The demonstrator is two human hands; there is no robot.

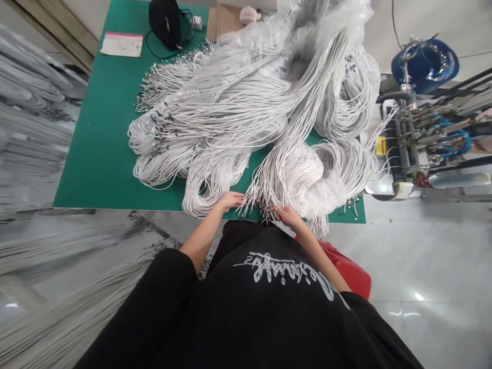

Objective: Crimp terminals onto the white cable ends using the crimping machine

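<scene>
A long bundle of white cables (274,159) runs down the table, its dark-tipped ends fanned out at the front edge. At the left side of those ends is my left hand (231,200), its fingertips closed on a few cable ends. My right hand (287,216) is on the other side, fingers curled and pinching cable ends near the edge. The exact cables in each grip are too small to make out. A coiled, plastic-wrapped bundle (303,174) lies just beyond my right hand.
More white cable bundles (226,113) in clear plastic cover the green table (96,133). A black pouch (165,23) and a paper pad (122,44) lie at the back left. On the right stands a machine (418,133); a red stool (348,269) is below. Hanging cables (31,138) line the left.
</scene>
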